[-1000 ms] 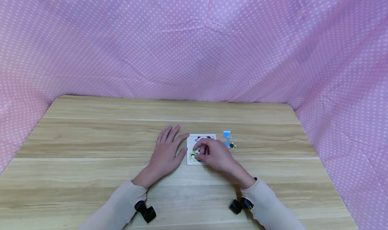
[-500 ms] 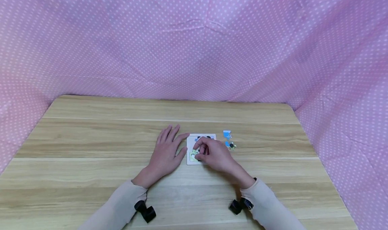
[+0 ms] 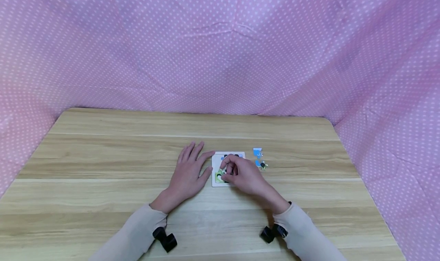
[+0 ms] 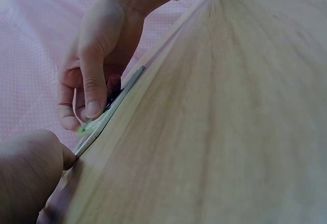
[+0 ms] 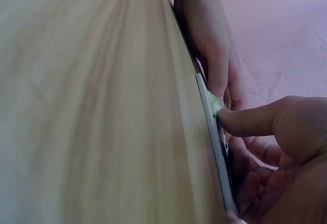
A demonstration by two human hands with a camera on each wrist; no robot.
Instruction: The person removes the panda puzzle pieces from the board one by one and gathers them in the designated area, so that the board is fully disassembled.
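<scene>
A white-framed puzzle board (image 3: 214, 169) lies flat on the wooden table, with black, white, green and blue picture parts showing. My left hand (image 3: 188, 175) is spread on the table at its left side, forefinger and thumb touching the frame's edge. Over the board, my right hand (image 3: 245, 177) has curled fingers and pinches a green-patterned piece, which looks slightly tilted in the left wrist view (image 4: 87, 128) and the right wrist view (image 5: 214, 103). The fingers hide much of the board's middle and right part.
Two loose puzzle pieces lie right of the board: a blue and white one (image 3: 257, 152) and, nearer, a blue, black and green one (image 3: 262, 165). Pink dotted cloth (image 3: 220, 62) hangs behind the table (image 3: 103, 158) and at its sides. Both wrists carry black devices.
The right hand's fingertips and the green piece have shifted very slightly over the board. The left hand, the board and the loose pieces have stayed in place.
</scene>
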